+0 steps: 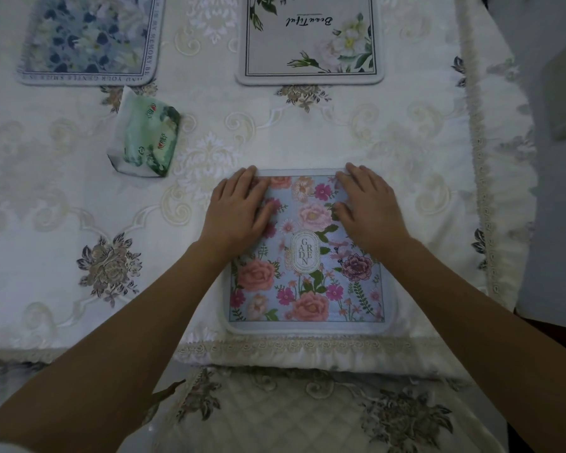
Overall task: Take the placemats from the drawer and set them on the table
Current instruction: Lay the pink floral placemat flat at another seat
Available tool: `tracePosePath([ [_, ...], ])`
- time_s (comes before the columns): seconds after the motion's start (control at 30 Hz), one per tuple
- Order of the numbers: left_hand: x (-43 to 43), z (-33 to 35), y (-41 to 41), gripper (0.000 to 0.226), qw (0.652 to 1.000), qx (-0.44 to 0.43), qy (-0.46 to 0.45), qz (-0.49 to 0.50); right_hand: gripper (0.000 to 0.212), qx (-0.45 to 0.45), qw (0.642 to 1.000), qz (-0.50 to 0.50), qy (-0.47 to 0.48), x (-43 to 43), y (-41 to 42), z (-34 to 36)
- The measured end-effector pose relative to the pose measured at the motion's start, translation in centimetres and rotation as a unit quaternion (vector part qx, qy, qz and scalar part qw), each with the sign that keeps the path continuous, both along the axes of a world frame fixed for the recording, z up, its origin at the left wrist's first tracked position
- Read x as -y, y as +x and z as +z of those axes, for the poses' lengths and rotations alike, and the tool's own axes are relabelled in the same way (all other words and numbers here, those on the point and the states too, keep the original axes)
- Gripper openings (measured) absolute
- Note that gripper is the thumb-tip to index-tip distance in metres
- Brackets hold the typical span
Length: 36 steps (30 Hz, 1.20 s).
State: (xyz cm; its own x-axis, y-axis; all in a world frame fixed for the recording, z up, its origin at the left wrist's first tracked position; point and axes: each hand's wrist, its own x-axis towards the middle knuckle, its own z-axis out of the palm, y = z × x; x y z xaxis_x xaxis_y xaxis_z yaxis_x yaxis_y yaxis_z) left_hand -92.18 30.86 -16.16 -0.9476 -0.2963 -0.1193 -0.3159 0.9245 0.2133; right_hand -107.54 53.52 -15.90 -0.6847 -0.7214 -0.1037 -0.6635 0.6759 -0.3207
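Pressing flat in the head view, the left hand (239, 207) and right hand (370, 204) lie with fingers straight on the far corners of the pale blue rectangular fabric placemat printed with pink and peach flowers (308, 282); neither curls round anything. That mat sits on the cream embroidered tablecloth (308, 132), just inside its near lace edge. Across the table lie a grey placemat with white blooms (311, 44) and a blue-flowered placemat (88, 37), well apart. A green plastic tissue pack (146, 138) rests near the blue-flowered one. A quilted floral chair cushion (308, 416) shows below the table edge.
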Motion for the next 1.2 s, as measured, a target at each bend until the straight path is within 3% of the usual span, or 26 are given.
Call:
tracePosePath([
  [0.33,-1.1,1.2,4.9,0.057,0.999,0.014,0.029,0.039,0.059,0.037,0.999,-0.038,0.007,-5.1,2.1,0.4],
  [0.87,-8.3,2.4,18.2,0.06,0.998,0.03,0.048,0.033,0.064,0.06,0.996,-0.037,0.047,-15.3,16.1,1.3],
  [1.03,-10.2,3.6,17.6,0.049,0.998,0.007,0.044,-0.032,0.062,0.051,0.997,0.015,0.06,-13.6,16.8,1.8],
  [1.2,-14.4,3.7,17.0,0.05,0.981,0.003,0.026,-0.193,0.059,0.055,0.991,0.116,0.045,-9.9,20.2,2.5],
])
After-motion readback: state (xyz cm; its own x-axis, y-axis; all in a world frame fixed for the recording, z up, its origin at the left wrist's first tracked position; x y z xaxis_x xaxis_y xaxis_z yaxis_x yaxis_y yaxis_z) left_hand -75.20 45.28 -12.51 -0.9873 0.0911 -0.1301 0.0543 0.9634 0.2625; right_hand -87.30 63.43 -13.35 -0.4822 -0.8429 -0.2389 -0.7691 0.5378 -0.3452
